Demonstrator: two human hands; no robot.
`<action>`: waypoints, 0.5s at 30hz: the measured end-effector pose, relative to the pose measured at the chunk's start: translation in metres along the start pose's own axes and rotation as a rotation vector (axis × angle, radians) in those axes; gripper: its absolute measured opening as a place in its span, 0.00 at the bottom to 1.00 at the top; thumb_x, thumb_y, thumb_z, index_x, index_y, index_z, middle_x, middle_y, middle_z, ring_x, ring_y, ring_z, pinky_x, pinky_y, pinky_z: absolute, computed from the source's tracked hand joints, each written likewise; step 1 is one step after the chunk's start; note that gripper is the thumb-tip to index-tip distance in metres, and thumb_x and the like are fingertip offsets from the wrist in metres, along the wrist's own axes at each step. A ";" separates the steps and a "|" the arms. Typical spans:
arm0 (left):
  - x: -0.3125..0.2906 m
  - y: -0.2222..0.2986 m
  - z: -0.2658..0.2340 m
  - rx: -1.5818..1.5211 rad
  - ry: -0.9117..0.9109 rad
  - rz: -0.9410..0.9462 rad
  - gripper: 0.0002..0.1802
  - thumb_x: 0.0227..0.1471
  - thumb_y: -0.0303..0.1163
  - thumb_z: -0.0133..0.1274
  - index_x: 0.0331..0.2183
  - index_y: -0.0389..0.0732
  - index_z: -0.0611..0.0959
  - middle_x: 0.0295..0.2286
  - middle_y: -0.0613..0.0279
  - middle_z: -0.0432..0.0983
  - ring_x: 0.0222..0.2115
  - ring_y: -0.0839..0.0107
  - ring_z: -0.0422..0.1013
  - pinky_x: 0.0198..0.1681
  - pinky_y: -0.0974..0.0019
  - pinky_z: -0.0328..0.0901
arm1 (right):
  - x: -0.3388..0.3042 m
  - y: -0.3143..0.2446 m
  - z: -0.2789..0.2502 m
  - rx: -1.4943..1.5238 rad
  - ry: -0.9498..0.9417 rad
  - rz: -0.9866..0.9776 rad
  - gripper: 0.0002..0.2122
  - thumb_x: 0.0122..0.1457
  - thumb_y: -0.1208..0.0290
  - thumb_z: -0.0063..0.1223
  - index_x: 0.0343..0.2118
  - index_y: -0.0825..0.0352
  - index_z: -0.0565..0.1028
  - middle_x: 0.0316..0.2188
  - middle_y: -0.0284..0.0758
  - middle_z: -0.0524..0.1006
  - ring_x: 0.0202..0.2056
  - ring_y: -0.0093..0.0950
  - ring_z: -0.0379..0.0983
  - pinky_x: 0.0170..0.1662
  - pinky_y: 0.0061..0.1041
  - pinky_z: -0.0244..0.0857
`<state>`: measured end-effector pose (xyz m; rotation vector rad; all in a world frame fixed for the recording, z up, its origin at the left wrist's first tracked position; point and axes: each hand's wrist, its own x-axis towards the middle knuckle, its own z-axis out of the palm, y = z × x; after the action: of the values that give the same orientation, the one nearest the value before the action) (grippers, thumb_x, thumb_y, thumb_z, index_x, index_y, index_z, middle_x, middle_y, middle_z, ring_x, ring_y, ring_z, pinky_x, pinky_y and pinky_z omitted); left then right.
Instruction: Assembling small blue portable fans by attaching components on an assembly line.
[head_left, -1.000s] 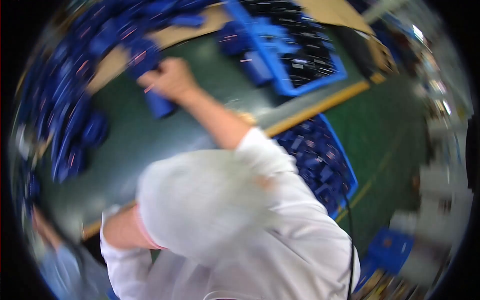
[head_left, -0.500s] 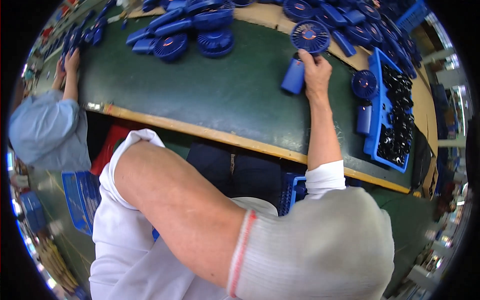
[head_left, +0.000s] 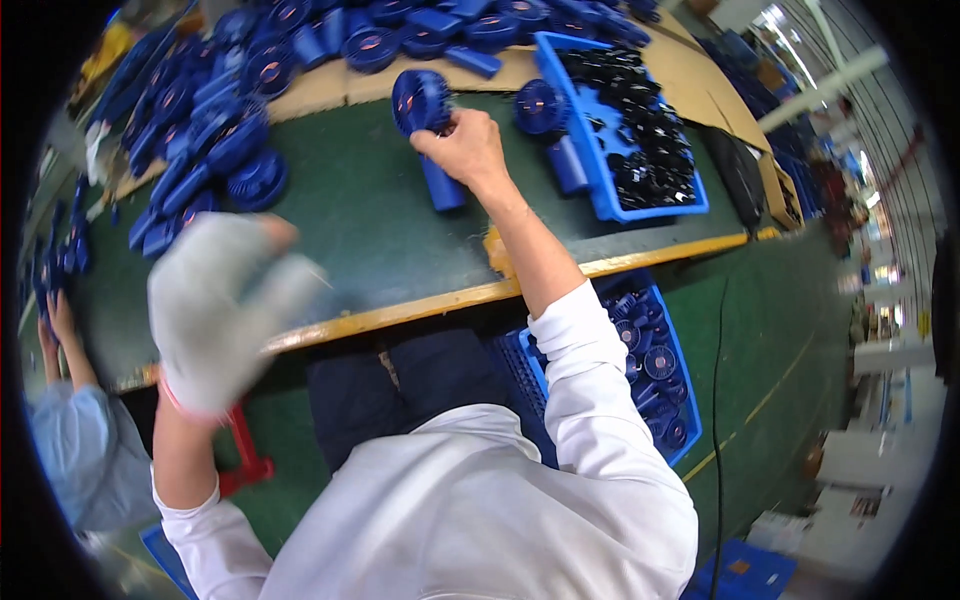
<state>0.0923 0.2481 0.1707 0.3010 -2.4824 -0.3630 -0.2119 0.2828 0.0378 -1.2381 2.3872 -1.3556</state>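
Observation:
My right hand is closed around the neck of a blue handheld fan, between its round caged head and its handle. The fan is over the green tabletop, its head tilted away to the left. My left hand, in a whitish knitted glove with a bare fingertip, is raised above the table's near edge at left. It is smeared by motion, but thumb and fingers look apart with nothing visible between them. Another blue handheld fan lies just right of my right hand, against a blue tray.
Small glossy black parts fill much of the tray. Heaped blue fans cover the table's left and back, partly on cardboard. A blue crate of fans stands below the front edge. A co-worker's hands are at far left.
The view has swung right. My gloved left hand has moved from close below the camera out over the table's left side. The fan in my right hand has turned from facing up to sideways.

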 end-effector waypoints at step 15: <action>0.002 -0.287 0.005 0.425 -0.200 -0.539 0.42 0.51 0.61 0.49 0.53 0.33 0.71 0.46 0.37 0.72 0.49 0.46 0.68 0.53 0.54 0.60 | -0.011 0.044 -0.115 -0.697 0.459 -0.318 0.08 0.48 0.67 0.59 0.25 0.68 0.77 0.30 0.39 0.72 0.36 0.38 0.72 0.35 0.37 0.71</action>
<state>0.1253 -0.0203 0.0745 1.1692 -2.6275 -0.0707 -0.2849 0.3773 0.0686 -1.6628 3.2809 -0.9627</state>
